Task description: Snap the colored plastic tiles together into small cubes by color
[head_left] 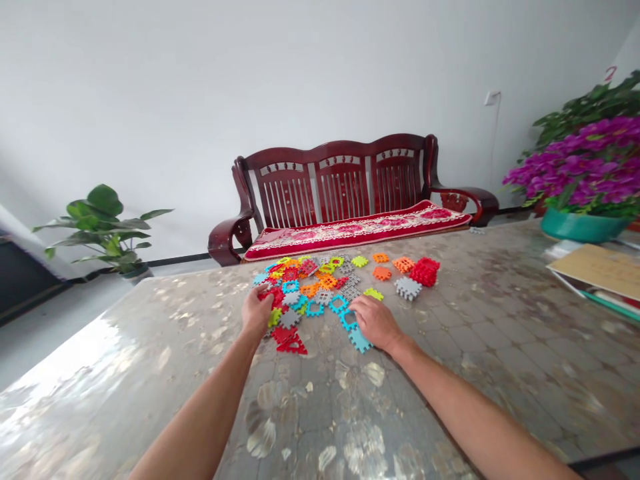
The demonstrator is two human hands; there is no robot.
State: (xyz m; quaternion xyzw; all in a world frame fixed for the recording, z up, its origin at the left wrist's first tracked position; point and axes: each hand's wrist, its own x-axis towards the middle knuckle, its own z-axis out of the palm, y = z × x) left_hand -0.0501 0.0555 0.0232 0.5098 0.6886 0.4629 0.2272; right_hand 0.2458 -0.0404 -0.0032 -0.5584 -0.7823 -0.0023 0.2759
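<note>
Many flat toothed plastic pieces lie spread over the table. My left hand is at the pile's left edge, its fingers bent over red pieces; whether it grips one is hidden. Below it lie a grey piece and a red triangle. On the right, my right hand rests with curled fingers at blue pieces; its fingertips are too small to make out. A light blue piece lies just below those fingers. Beyond that hand are a grey piece and a red stack.
Behind the table stands a dark red wooden bench with a red patterned cushion. Purple flowers in a green pot and a brown folder are on the table's right side. A potted plant stands at left.
</note>
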